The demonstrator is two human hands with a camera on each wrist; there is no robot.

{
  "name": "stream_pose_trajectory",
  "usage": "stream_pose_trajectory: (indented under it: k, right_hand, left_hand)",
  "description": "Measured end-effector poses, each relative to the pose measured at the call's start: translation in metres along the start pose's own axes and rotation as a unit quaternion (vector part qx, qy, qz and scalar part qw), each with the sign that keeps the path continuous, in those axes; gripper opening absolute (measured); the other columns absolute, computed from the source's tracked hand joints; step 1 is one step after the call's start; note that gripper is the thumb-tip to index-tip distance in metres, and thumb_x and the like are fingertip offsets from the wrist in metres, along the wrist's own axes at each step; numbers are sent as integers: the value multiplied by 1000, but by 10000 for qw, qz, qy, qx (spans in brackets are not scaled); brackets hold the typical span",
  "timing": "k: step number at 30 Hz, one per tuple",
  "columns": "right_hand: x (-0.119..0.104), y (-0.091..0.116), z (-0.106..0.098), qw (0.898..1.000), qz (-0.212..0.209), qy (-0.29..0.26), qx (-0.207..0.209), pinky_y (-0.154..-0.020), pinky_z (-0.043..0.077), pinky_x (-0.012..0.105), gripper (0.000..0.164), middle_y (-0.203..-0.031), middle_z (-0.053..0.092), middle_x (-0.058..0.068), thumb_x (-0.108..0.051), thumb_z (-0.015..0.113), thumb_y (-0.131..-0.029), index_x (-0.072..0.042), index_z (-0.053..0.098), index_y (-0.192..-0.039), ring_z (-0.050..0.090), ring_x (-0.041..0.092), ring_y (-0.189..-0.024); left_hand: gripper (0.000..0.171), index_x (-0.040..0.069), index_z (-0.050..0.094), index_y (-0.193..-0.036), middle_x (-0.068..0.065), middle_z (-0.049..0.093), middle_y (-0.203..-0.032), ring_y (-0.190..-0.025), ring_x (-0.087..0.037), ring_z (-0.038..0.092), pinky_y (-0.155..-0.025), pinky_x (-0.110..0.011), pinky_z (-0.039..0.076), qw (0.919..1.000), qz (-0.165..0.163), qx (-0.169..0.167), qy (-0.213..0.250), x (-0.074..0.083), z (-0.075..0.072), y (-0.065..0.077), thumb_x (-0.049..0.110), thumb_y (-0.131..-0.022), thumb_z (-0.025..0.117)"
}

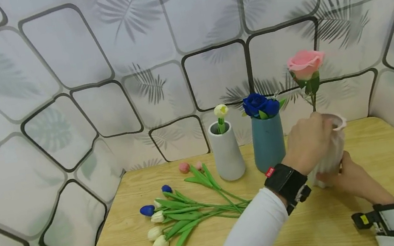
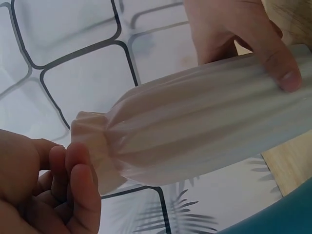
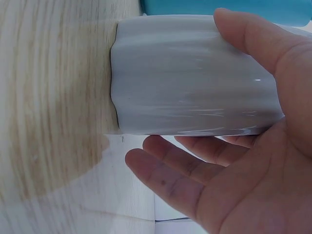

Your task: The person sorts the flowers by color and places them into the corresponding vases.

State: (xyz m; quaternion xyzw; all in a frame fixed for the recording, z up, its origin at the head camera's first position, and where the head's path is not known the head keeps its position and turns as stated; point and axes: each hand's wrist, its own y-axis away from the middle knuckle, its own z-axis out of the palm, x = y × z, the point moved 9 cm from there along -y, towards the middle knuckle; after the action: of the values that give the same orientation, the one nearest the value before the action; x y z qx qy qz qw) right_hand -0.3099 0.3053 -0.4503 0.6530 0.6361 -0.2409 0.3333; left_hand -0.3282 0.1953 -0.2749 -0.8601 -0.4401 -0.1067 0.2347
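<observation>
In the head view, a pink rose (image 1: 305,64) stands upright above my left hand (image 1: 309,139), which pinches its stem beside the mouth of a white fluted vase (image 1: 335,142). From the left wrist view, that hand's curled fingers (image 2: 80,170) are right at the vase's wavy rim, and the stem is hidden. My right hand (image 1: 349,178) holds the vase low on its body. The right wrist view has its thumb (image 3: 243,34) on one side of the vase (image 3: 190,78), fingers on the other, and the base against the wooden table (image 3: 53,97).
A teal vase (image 1: 267,142) with blue roses (image 1: 257,104) stands left of my hands, beside a smooth white vase (image 1: 227,157) with one white tulip (image 1: 221,111). Several white, blue and pink tulips (image 1: 180,216) lie on the table's left side. A patterned wall covering (image 1: 153,39) rises behind.
</observation>
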Motion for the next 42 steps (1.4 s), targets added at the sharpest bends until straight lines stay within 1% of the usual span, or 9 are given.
stream_pose_trajectory:
  k: [4, 10, 17, 20, 25, 29, 33, 38, 42]
  right_hand:
    - [-2, 1, 0, 10000, 10, -13, -33, -93, 41, 69, 113, -141, 16, 55, -49, 60, -96, 20, -15, -144, 29, 69, -125]
    - [-3, -1, -2, 9996, -41, 251, 90, -91, 43, 68, 113, -136, 21, 57, -48, 62, -95, 25, -10, -142, 33, 69, -123]
    - [-1, -4, -8, 9993, -154, 338, 94, -85, 47, 67, 111, -134, 27, 56, -47, 64, -95, 25, -7, -142, 39, 69, -118]
    - [-1, -5, -10, 9989, -192, 416, 49, -82, 50, 62, 106, -131, 34, 53, -48, 63, -95, 24, 1, -142, 46, 65, -114]
    - [5, -5, -7, 9979, -136, 482, -403, -81, 53, 52, 88, -123, 50, 44, -45, 60, -98, 25, 23, -135, 57, 52, -108]
    - [10, -4, -6, 9956, -50, 612, -703, -84, 52, 53, 86, -121, 52, 44, -45, 56, -100, 28, 25, -132, 58, 50, -108]
    - [12, -3, -7, 9952, -97, 591, -776, -83, 52, 53, 84, -122, 52, 42, -44, 54, -101, 27, 23, -134, 59, 49, -108]
    - [13, -4, -3, 9946, -68, 525, -892, -82, 53, 52, 84, -121, 54, 40, -45, 52, -102, 26, 23, -136, 60, 45, -108]
    - [11, -4, 0, 9943, -133, 433, -969, -82, 53, 49, 82, -123, 54, 39, -43, 51, -103, 26, 22, -137, 60, 44, -108]
  left_hand:
    - [33, 19, 51, -80, 8, 41, -63, -47, -4, 43, -41, -19, 33, 9996, 4, 11, 284, -9, 3, 10, 31, -109, 38]
    - [37, 19, 47, -70, 9, 39, -58, -45, -2, 38, -39, -19, 30, 9991, 74, 245, 350, -32, 8, 32, 30, -106, 44]
    - [35, 19, 48, -72, 9, 40, -56, -41, 0, 35, -40, -17, 30, 9962, -51, 341, 798, -82, 18, 72, 26, -107, 46]
    - [36, 18, 48, -72, 9, 39, -55, -41, 0, 33, -41, -15, 28, 9950, -40, 455, 888, -102, 22, 88, 24, -107, 47]
    - [39, 18, 46, -67, 10, 34, -53, -41, 1, 28, -41, -14, 23, 9949, -211, 484, 859, -129, 36, 115, 22, -105, 50]
    - [37, 19, 46, -67, 11, 33, -54, -42, 1, 27, -40, -15, 22, 9951, -554, 601, 561, -148, 42, 126, 21, -103, 54]
    - [37, 19, 45, -67, 10, 32, -55, -42, 0, 26, -40, -16, 21, 9930, -683, 882, 391, -164, 31, 132, 20, -103, 54]
    - [39, 19, 41, -65, 9, 29, -53, -41, -3, 24, -40, -18, 19, 9856, -1081, 1299, 102, -201, 1, 145, 18, -102, 55]
    - [30, 15, 48, -72, 5, 35, -54, -41, -5, 31, -40, -20, 21, 9810, -1478, 1221, -309, -234, -13, 158, 12, -100, 59]
